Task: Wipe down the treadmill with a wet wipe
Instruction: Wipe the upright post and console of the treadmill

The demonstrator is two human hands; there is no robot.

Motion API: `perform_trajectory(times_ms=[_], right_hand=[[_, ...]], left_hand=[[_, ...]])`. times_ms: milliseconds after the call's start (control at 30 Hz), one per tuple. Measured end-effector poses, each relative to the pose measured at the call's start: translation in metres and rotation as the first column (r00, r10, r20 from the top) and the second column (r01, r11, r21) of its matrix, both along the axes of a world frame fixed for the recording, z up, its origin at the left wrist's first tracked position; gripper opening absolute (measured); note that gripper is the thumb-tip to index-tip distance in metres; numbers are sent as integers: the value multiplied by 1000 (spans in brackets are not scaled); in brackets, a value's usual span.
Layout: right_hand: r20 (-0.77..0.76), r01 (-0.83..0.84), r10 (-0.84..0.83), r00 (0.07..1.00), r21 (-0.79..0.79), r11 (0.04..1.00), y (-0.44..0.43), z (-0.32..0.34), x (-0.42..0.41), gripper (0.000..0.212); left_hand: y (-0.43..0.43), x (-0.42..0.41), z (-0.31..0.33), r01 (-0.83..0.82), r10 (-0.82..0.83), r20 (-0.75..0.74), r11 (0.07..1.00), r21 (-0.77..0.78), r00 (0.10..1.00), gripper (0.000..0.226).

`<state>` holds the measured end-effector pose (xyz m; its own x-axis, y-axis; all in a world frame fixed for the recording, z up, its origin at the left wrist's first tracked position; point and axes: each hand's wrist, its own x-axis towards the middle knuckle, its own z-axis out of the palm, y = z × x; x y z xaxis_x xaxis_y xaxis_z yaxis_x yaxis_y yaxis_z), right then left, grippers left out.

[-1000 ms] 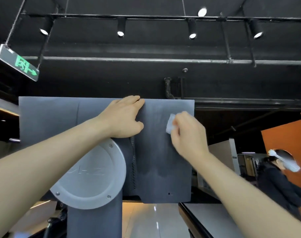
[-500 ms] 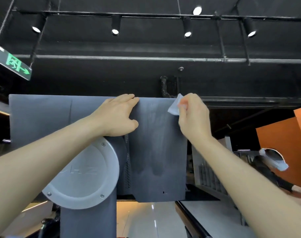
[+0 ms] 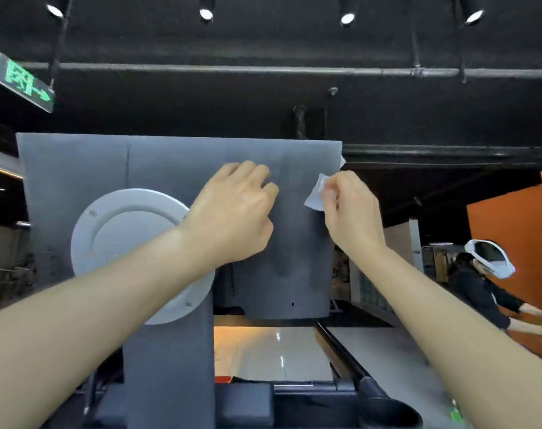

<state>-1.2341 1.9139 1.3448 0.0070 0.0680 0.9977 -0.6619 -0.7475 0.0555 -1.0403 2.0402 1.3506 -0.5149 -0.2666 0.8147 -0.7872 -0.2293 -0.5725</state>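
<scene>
The back of the treadmill's grey screen panel [image 3: 158, 168] fills the middle of the head view, with damp streaks on its right half. My right hand [image 3: 351, 209] pinches a crumpled white wet wipe [image 3: 317, 193] against the panel near its right edge. My left hand [image 3: 235, 215] rests on the panel's middle with its fingers curled, just left of the wipe. A round light-grey mount cover [image 3: 124, 236] sits on the grey post [image 3: 167, 366] below my left forearm.
A black console with a cup holder [image 3: 390, 413] lies at the bottom. A person in black [image 3: 480, 292] stands at the right by an orange wall [image 3: 511, 243]. A green exit sign [image 3: 25, 82] hangs at the upper left.
My right hand has dragged the wipe down from the panel's top right corner. My left hand has slid down off the top edge, its fingers now curled. The view has tilted down.
</scene>
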Motion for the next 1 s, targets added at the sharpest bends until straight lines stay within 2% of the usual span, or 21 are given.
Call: perform_trajectory(times_ms=[100,133,167,200,233,267,300,333,367,433,500,533,633,667,733,767,833,900,1000], right_hand=[[-50,18,-19,999,-26,1000,-14,-37,9,9],[-80,20,-22,997,-25,999,-20,-62,11,12],[-117,31,-33,993,-24,999,-28,-88,12,15],[-164,44,-43,985,1,999,-36,-115,12,14],[-223,49,-40,974,35,998,-43,-139,11,11],[-283,58,-37,958,65,996,-49,-157,9,10],[-337,79,-42,941,95,992,-53,-169,8,12],[-378,98,-50,924,108,989,-53,-170,6,12],[-396,123,-71,915,106,987,-51,-162,4,11],[-325,134,-97,941,95,986,-39,-128,5,8],[-154,64,-47,987,106,992,-27,-90,6,6],[-106,29,-19,994,99,995,-26,-81,6,5],[-107,34,-23,994,101,994,-35,-112,15,5],[-168,58,-35,985,131,990,-39,-137,19,5],[-352,142,-79,933,159,977,-45,-182,22,23],[-426,161,-76,902,169,972,-47,-192,20,30],[-473,165,-83,877,135,977,-43,-175,19,28],[-402,158,-109,909,91,983,-29,-135,22,17],[-118,66,-62,991,25,998,-12,-72,26,5]], left_hand=[[-16,-13,-49,121,-124,62,991,60,990,12],[-22,-15,-66,143,-148,24,982,124,989,9],[-26,-16,-80,159,-147,-72,966,204,987,9],[-31,-15,-95,192,-124,-235,937,293,964,12],[-36,-13,-107,277,-87,-456,888,368,886,14],[-42,-11,-118,411,-39,-682,822,394,731,16],[-49,-7,-126,560,28,-858,746,360,513,18],[-54,-3,-133,683,113,-954,675,280,279,19],[-59,0,-138,764,203,-977,619,182,68,21],[-65,5,-144,840,325,-909,540,-46,-259,28],[-69,2,-148,824,354,-792,479,-302,-496,34],[-70,0,-151,795,352,-740,457,-398,-573,35],[-71,-6,-155,734,345,-655,424,-531,-673,42],[-70,-6,-156,725,344,-643,417,-548,-684,46],[-70,-5,-158,709,327,-636,429,-559,-699,48],[-70,-4,-158,700,315,-634,443,-560,-706,46],[-70,-1,-158,686,299,-627,455,-568,-719,44],[-68,0,-157,677,301,-616,455,-579,-728,41],[-65,-1,-158,649,281,-595,460,-605,-753,34]])
